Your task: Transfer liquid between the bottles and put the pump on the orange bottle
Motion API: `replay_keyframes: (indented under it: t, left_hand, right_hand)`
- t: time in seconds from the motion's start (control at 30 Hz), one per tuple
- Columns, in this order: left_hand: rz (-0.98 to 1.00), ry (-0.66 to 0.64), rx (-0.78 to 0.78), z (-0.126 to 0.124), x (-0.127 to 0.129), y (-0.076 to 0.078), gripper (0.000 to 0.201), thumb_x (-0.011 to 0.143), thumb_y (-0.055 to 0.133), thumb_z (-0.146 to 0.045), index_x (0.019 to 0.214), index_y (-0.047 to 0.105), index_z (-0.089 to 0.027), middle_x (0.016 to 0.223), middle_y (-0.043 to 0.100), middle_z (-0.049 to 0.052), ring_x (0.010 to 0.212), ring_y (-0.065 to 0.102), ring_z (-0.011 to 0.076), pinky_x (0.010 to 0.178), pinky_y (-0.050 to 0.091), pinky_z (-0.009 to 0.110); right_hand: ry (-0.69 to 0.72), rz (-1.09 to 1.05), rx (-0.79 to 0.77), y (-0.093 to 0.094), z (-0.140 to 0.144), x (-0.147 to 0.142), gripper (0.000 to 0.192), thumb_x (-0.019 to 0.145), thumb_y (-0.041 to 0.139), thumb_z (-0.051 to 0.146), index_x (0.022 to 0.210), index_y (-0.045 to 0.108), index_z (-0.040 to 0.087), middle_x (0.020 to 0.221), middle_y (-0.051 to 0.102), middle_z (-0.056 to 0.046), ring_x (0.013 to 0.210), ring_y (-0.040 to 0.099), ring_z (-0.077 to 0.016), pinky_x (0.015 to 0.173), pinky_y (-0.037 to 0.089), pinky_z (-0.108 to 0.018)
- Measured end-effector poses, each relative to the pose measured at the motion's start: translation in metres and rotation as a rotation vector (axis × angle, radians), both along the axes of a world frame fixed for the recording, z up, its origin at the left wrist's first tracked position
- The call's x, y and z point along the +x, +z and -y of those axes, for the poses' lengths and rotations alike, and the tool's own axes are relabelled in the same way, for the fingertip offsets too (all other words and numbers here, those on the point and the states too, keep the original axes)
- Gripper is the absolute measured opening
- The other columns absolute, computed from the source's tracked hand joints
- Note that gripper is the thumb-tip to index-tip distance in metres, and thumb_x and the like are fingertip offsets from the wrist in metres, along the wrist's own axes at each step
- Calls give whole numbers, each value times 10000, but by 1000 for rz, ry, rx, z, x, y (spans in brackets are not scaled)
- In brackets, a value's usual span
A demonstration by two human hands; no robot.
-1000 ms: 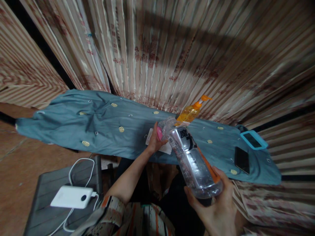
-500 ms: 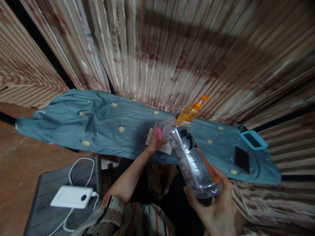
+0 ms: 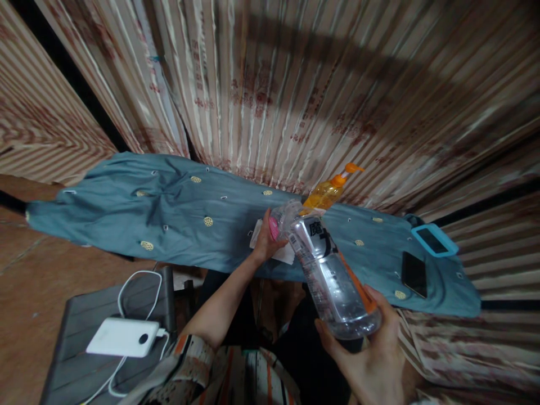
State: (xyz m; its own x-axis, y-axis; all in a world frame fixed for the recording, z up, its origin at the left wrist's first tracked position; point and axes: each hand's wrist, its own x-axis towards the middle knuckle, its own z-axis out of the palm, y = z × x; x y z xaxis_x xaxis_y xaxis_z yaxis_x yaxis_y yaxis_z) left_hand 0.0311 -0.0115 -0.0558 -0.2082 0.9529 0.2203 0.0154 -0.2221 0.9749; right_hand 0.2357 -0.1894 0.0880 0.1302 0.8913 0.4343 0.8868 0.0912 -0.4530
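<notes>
A large clear plastic bottle point(image 3: 327, 267) with dark characters and an orange strip on its label is tilted over the cloth, its base toward me. My right hand point(image 3: 375, 349) grips it around the base, thumb on one side and fingers on the other. At the upper left end of the bottle, my left hand point(image 3: 266, 239) is closed around a pink round part point(image 3: 274, 228), apparently the cap; the fingers' far side is hidden. White paper point(image 3: 284, 254) lies beneath the left hand. Just behind the bottle is an amber pump bottle point(image 3: 324, 194) with an orange pump head.
A blue-green patterned cloth point(image 3: 236, 242) covers the long narrow surface in front. On its right lie a black phone point(image 3: 414, 274) and a light-blue framed device point(image 3: 434, 240). A white power bank point(image 3: 122, 337) with a cable sits on a dark stool point(image 3: 76, 320). Striped curtains point(image 3: 274, 84) hang behind.
</notes>
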Motion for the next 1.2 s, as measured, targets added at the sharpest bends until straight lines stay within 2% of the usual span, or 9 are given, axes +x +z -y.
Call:
replay_keyframes:
  t: [0.2,0.5,0.63,0.77,0.93,1.2]
  left_hand:
    - [-50,5,15,-2,-1,-2,1202,579,847,-344,1536,133,-208,1615,267,168,1516,265,319,1281,184,503]
    - [-35,13,14,-2,0,-4,1217,566,853,-339,1542,137,-210,1621,253,173,1512,281,312,1279,195,498]
    - [-38,8,32,-4,0,-8,1223,571,844,-350,1544,126,-164,1602,273,194,1504,292,328,1278,201,501]
    - [-27,10,47,-3,0,-6,1214,567,840,-278,1541,127,-136,1600,270,205,1501,296,335,1280,197,498]
    - [-62,4,18,1,-2,1,1182,575,837,-244,1537,153,-182,1603,287,177,1502,298,340,1281,197,511]
    - [-51,10,24,-1,-1,-3,1189,577,848,-296,1540,153,-240,1609,283,150,1508,288,331,1280,190,528]
  right_hand:
    - [14,40,35,1,0,0,927,620,718,730,1335,473,193,1111,669,-159,849,719,-321,618,555,-382]
    - [-5,21,-5,2,-1,0,951,601,724,738,1337,474,190,1118,676,-163,859,729,-335,631,569,-393]
    - [-7,23,-6,3,0,-1,946,605,715,746,1332,472,191,1141,668,-176,877,726,-347,629,569,-399]
    - [-6,5,-24,3,0,1,957,585,728,746,1330,470,204,1178,650,-178,860,718,-332,612,559,-390]
    - [4,-19,-20,0,-1,1,963,580,737,732,1346,462,216,1220,629,-176,818,702,-305,572,530,-363]
    - [-51,-51,-66,3,2,-1,1009,535,740,761,1347,480,222,1219,628,-155,858,698,-319,617,531,-375]
